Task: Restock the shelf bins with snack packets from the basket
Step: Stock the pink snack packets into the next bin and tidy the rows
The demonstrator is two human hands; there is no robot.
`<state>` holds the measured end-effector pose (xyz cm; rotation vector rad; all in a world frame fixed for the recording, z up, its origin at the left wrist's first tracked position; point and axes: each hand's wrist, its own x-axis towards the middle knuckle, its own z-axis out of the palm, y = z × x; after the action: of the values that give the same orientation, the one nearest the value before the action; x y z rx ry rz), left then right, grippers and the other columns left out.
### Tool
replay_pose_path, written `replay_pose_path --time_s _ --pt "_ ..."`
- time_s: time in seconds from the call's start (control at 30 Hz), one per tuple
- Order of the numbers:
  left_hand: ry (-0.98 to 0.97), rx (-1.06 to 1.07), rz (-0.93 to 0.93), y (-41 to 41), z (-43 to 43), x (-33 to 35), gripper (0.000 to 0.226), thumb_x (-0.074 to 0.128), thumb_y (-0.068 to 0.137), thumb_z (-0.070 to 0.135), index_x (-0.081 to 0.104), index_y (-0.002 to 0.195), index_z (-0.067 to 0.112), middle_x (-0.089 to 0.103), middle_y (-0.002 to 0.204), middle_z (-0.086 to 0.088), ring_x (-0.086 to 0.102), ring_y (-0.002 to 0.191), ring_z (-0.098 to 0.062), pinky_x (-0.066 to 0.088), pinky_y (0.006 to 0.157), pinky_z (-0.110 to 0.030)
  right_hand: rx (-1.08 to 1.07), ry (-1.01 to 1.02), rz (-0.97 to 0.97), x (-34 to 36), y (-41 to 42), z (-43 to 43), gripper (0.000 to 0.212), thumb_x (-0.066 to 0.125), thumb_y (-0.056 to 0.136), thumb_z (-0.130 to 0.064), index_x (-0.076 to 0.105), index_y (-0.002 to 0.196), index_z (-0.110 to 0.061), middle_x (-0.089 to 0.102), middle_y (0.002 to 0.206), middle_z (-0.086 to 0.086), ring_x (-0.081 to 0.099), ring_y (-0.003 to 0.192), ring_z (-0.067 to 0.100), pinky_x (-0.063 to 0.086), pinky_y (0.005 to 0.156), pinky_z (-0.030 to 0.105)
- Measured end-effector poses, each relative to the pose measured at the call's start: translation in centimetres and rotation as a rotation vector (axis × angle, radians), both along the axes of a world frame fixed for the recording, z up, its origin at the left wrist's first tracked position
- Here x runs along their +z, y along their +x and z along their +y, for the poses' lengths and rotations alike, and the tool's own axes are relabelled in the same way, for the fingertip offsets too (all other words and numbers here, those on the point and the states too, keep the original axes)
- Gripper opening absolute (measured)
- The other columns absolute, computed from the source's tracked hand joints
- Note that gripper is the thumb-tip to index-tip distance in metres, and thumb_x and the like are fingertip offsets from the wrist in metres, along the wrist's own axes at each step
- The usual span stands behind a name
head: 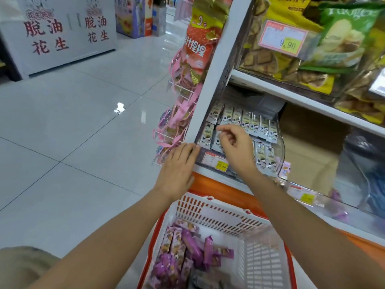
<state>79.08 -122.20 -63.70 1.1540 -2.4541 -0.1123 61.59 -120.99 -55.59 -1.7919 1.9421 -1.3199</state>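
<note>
The pale tiled floor (83,126) has a smooth, high-gloss finish that mirrors overhead light. The white slotted plastic basket with the red rim (220,213) is moulded, smooth and semi-matt. The purple film-wrapped snack packets (193,249) inside it are glossy and crinkled. The clear rigid plastic bin (280,142) is transparent and glossy at its rounded edge. The small silver-and-white foil-film sachets (257,124) in it show a soft sheen. The white shelf upright (210,80) looks like painted metal, smooth and matt; its side panel is perforated. The white wire rack (175,85) is coated wire. The yellow-and-white price label (214,161) is paper. The brown box (308,155) is matt cardboard.
</note>
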Motion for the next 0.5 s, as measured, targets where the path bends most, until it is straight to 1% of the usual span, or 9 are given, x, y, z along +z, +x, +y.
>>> replay_pose_path --time_s 0.07,0.17,0.23,0.3,0.33,0.37,0.43,0.47,0.5 --pt "0.027 0.026 -0.022 0.5 1.2 -1.1 0.077 0.067 0.082 0.021 0.033 0.15 0.009 0.039 0.149 -0.013 0.034 0.139 -0.032 0.031 0.116 -0.049 0.051 -0.001 -0.013 -1.4 0.8 2.6 0.022 0.054 0.095 -0.005 0.068 0.102 -0.02 0.059 0.088 0.004 0.049 0.068 0.006 0.042 0.061 0.017" --pt "0.057 0.021 -0.033 1.3 2.9 -3.3 0.075 0.072 0.07 0.013 0.045 0.14 0.003 0.049 0.136 -0.018 0.047 0.127 -0.038 0.043 0.104 -0.05 0.104 0.034 -0.012 -4.9 1.6 5.9 0.021 0.054 0.095 -0.005 0.068 0.1 -0.02 0.06 0.088 0.004 0.052 0.071 0.013 0.043 0.063 0.022" --pt "0.09 0.009 -0.057 1.7 4.2 -5.0 0.069 0.069 0.067 0.011 0.051 0.133 0.003 0.052 0.131 -0.019 0.049 0.123 -0.038 0.046 0.099 -0.05 0.123 0.119 -0.005 -8.2 1.6 7.7 0.02 0.053 0.095 -0.006 0.069 0.101 -0.017 0.059 0.087 -0.001 0.053 0.072 0.01 0.043 0.063 0.019" --pt "0.141 0.023 -0.111 2.2 5.3 -7.4 0.065 0.066 0.068 0.013 0.053 0.131 0.003 0.053 0.131 -0.02 0.05 0.122 -0.039 0.047 0.099 -0.051 0.128 0.217 0.002 -11.9 1.4 9.4 0.02 0.054 0.095 -0.006 0.069 0.102 -0.017 0.058 0.086 -0.004 0.052 0.073 0.004 0.04 0.064 0.014" --pt "0.18 0.03 -0.141 2.4 5.9 -8.6 0.067 0.065 0.07 0.015 0.051 0.134 0.002 0.052 0.135 -0.021 0.049 0.125 -0.04 0.045 0.102 -0.051 0.13 0.279 -0.014 -13.9 1.3 10.2 0.02 0.054 0.094 -0.007 0.069 0.103 -0.018 0.059 0.088 -0.003 0.052 0.073 0.004 0.04 0.065 0.014" --pt "0.227 0.036 -0.172 2.6 6.5 -9.7 0.071 0.065 0.074 0.016 0.045 0.141 0.002 0.047 0.142 -0.022 0.044 0.131 -0.04 0.04 0.108 -0.051 0.131 0.349 -0.027 -15.7 1.2 11.0 0.02 0.054 0.095 -0.008 0.069 0.104 -0.018 0.061 0.092 -0.001 0.054 0.073 0.005 0.042 0.066 0.015" --pt "0.338 0.048 -0.256 3.1 7.5 -11.6 0.077 0.058 0.089 0.024 0.02 0.154 0.007 0.023 0.159 -0.018 0.021 0.147 -0.036 0.019 0.12 -0.045 0.141 0.489 -0.019 -19.3 1.1 12.6 0.02 0.055 0.094 -0.009 0.068 0.108 -0.016 0.062 0.099 0.002 0.057 0.077 0.01 0.043 0.07 0.02" --pt "0.392 0.052 -0.299 3.4 7.9 -12.5 0.076 0.05 0.095 0.028 0.009 0.156 0.009 0.009 0.163 -0.014 0.009 0.15 -0.031 0.01 0.122 -0.041 0.146 0.553 -0.001 -21.0 1.1 13.3 0.02 0.055 0.094 -0.009 0.068 0.109 -0.016 0.063 0.101 0.002 0.057 0.078 0.012 0.043 0.072 0.021" --pt "0.419 0.059 -0.333 3.7 8.2 -13.2 0.075 0.044 0.098 0.03 0.001 0.156 0.01 -0.001 0.164 -0.01 0.001 0.151 -0.027 0.006 0.123 -0.039 0.149 0.611 0.019 -22.4 1.1 14.0 0.02 0.056 0.093 -0.01 0.068 0.109 -0.015 0.064 0.103 0.002 0.056 0.079 0.011 0.042 0.073 0.02"
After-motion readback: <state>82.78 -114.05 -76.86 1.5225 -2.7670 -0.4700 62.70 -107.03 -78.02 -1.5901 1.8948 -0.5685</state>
